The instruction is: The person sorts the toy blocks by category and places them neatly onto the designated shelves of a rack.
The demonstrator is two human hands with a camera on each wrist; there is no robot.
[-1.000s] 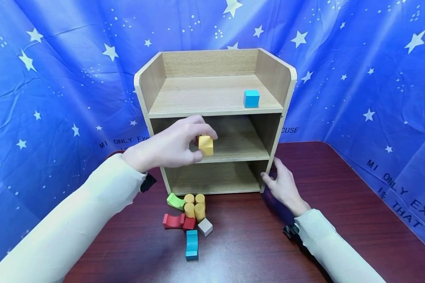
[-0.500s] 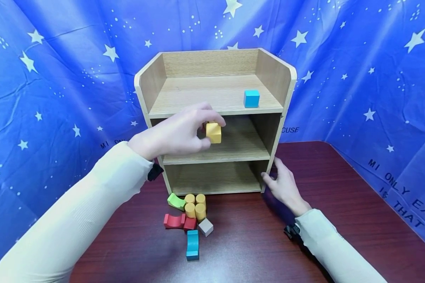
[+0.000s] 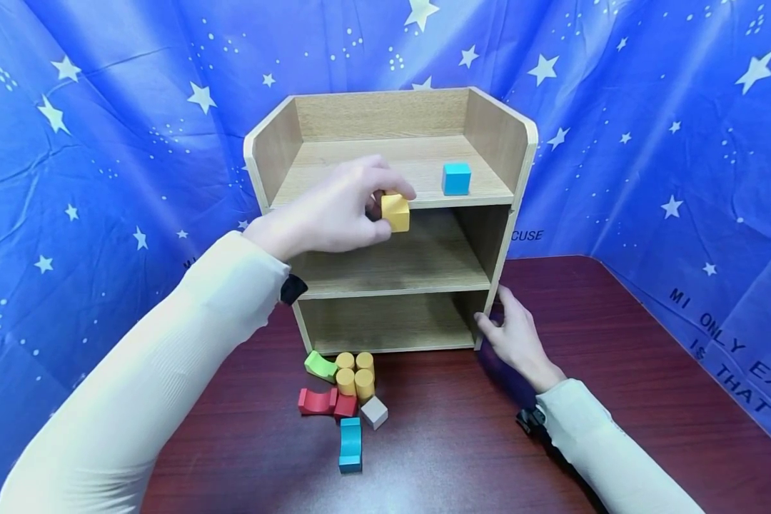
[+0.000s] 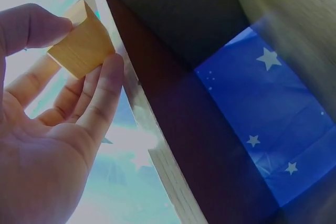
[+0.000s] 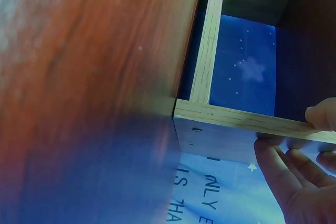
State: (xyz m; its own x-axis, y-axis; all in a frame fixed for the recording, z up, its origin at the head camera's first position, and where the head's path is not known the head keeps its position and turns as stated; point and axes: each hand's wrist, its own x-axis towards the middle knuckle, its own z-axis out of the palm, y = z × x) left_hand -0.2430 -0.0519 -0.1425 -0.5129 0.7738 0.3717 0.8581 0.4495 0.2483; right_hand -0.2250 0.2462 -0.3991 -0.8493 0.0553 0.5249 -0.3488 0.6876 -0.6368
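Observation:
My left hand (image 3: 340, 210) pinches a small yellow wooden block (image 3: 395, 214) between thumb and fingers, in front of the shelf's top board edge. In the left wrist view the block (image 4: 81, 45) shows its wood grain, with the thumb on one side and fingertips below. A bright blue cube (image 3: 456, 179) sits on the top board of the wooden shelf (image 3: 392, 293), right of the held block. Low on the shelf's right side, my right hand (image 3: 517, 339) grips the side panel (image 5: 236, 119), thumb inside and fingers outside, as the right wrist view shows.
Before the shelf's left front lie several yellow cylinders (image 3: 355, 375), a green curved block (image 3: 321, 366), a red curved block (image 3: 317, 401), a red block (image 3: 345, 406), a grey cube (image 3: 375, 412) and a blue curved block (image 3: 350, 445). A starry blue curtain (image 3: 135, 143) surrounds the dark red table (image 3: 437, 442).
My left hand has risen and moved slightly right with the yellow block, from the middle compartment's height to the top board's front edge. My right hand stays on the side panel.

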